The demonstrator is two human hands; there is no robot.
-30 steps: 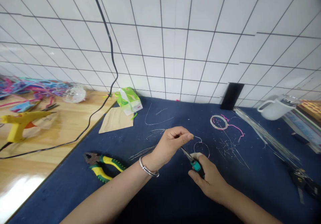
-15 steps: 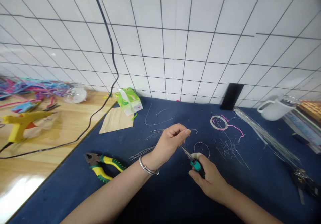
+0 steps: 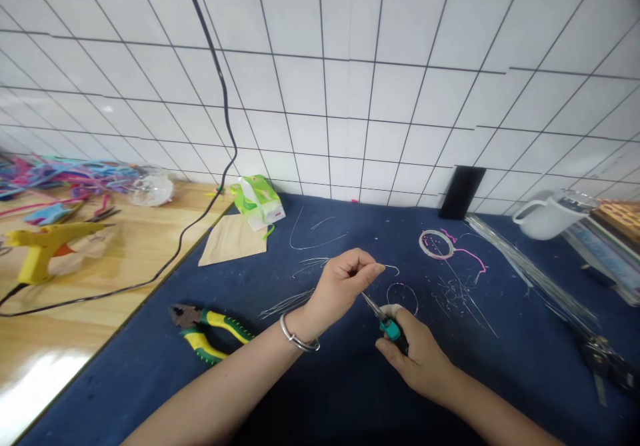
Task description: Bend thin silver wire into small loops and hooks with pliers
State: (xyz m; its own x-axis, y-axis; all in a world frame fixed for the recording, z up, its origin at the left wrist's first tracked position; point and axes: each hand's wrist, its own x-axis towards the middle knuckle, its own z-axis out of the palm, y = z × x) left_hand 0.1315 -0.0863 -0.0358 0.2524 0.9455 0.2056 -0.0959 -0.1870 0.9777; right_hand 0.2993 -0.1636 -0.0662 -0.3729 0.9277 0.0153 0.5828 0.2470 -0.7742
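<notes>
My left hand (image 3: 347,283), with a silver bangle (image 3: 299,341) at the wrist, pinches a thin metal wire (image 3: 392,269) whose hooked end sticks out to the right. In my right hand (image 3: 417,349) are small needle-nose pliers (image 3: 391,328) with a teal handle. Their tips point up and left, just below my left fingers; whether they touch the wire cannot be made out. A thin ring with small beads (image 3: 403,285) lies behind the pliers. Bundled wires (image 3: 287,305) rest left of my left hand, partly covered by it.
Large yellow-green pliers (image 3: 210,333) lie left of my forearm. A white ring dish (image 3: 437,245) holds pink beads, with wire scraps (image 3: 457,296) nearby. At the right are long wires (image 3: 535,269) and a white mug (image 3: 543,218). A yellow glue gun (image 3: 43,246) rests on the wooden surface.
My left hand has shifted slightly to the right with the wire, whose hooked end now reaches a little farther right and lower. My right hand and the pliers have hardly moved.
</notes>
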